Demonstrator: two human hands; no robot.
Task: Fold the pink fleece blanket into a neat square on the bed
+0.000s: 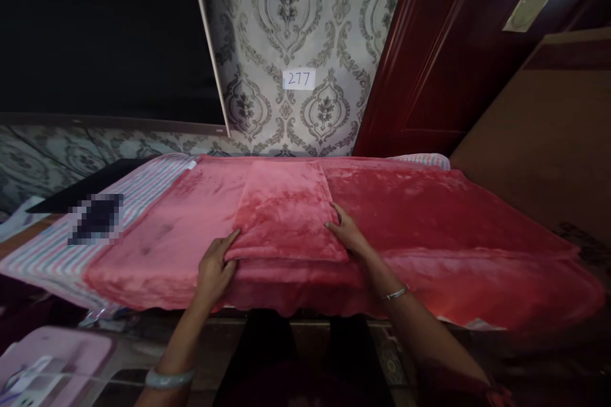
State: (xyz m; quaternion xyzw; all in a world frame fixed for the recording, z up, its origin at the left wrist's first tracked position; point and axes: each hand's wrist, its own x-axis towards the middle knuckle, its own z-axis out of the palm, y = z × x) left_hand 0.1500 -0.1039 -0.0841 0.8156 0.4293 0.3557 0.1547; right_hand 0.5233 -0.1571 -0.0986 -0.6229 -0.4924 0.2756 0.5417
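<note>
A red plush blanket (pixel 429 210) is spread over a long surface, its pile lighter pink toward the left. Near the middle lies a folded rectangular panel (pixel 286 216) of the same plush, flat on top. My left hand (pixel 217 267) grips the panel's near left corner, thumb below the edge and index finger laid along its side. On the opposite side my right hand (pixel 347 230) pinches the panel's right edge between thumb and fingers. Whether the panel is part of the blanket or a separate piece I cannot tell.
Under the blanket, a striped cloth (pixel 143 197) shows at the left, with a blurred dark object (pixel 97 219) on it. A large screen (pixel 105 32) hangs at the back left. Brown board (pixel 539 133) stands at right; a pink stool-like item (pixel 62 356) sits low left.
</note>
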